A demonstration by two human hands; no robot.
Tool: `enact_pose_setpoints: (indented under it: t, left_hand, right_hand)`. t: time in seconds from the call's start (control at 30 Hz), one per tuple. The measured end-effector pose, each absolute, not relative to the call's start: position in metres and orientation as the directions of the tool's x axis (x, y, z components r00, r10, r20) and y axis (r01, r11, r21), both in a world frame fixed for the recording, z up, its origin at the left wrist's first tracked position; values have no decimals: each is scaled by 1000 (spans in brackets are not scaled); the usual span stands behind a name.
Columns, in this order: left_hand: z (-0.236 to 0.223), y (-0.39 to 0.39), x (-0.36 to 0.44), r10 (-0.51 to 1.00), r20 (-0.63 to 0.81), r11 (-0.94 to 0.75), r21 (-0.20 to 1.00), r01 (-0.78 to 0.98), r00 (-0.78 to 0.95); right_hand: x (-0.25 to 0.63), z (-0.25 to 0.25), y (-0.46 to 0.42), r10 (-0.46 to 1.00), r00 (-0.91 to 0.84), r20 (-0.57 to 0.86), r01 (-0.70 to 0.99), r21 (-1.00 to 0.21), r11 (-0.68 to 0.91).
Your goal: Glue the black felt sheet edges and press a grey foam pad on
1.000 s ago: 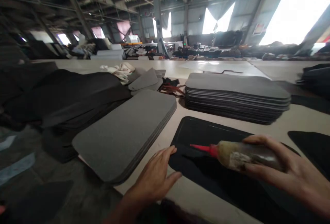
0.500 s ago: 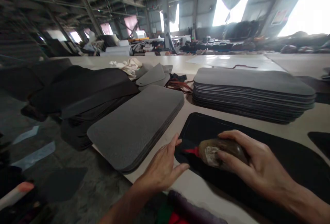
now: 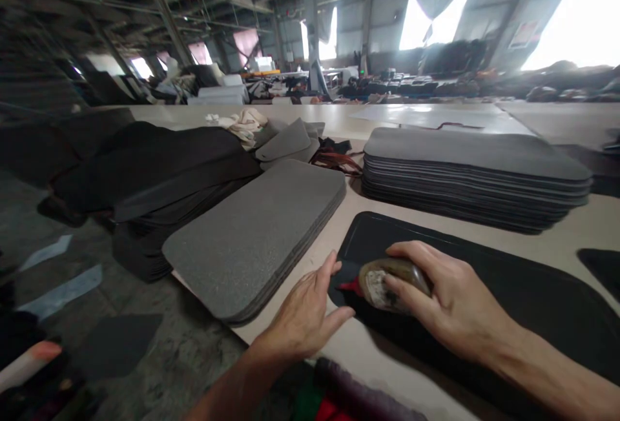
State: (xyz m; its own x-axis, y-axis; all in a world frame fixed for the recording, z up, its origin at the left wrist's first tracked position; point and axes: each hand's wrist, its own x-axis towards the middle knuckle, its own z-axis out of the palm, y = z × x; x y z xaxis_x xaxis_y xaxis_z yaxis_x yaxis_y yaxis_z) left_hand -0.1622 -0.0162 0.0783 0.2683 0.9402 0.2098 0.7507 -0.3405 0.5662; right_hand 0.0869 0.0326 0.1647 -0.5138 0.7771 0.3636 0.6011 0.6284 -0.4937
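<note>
A squeeze bottle (image 3: pixel 375 284) with a red nozzle lies tilted in my right hand (image 3: pixel 450 292), whose fingers wrap round it. Its nozzle points left, over the left end of a black rounded panel (image 3: pixel 489 279) that lies flat on the table. Whether the tip touches the panel I cannot tell. My left hand (image 3: pixel 307 308) is open beside the panel's left edge, its fingers stretched out and the thumb apart. Fingertips of that hand are close to the panel's rim.
Left of my left hand is a stack of grey rounded panels (image 3: pixel 261 227). A taller stack (image 3: pixel 475 175) stands behind the black panel. Dark sheets (image 3: pixel 159 169) hang over the table's left side. Cloth scraps (image 3: pixel 245 125) and brown strips (image 3: pixel 336 161) lie farther back.
My right hand has moved left with the squeeze bottle, bringing the red nozzle nearer the panel's left end. My left hand has stayed almost in place.
</note>
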Motion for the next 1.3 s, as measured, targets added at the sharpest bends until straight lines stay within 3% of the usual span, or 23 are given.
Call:
enact_pose_setpoints:
  t: [0.27,0.83,1.3]
  left_hand:
    - [80,-16,-162,940,206,-340,559,756,271]
    - [79,-14,-160,929,226,-367,471,802,293]
    - [75,-15,-161,921,242,-387,458,800,306]
  right_hand:
    - [80,168,39,796,-521,308,623,-501,601]
    - [62,202,44,803,-575,155,728,-350,589]
    - [63,211,43,824,-555,118,763,-324,560]
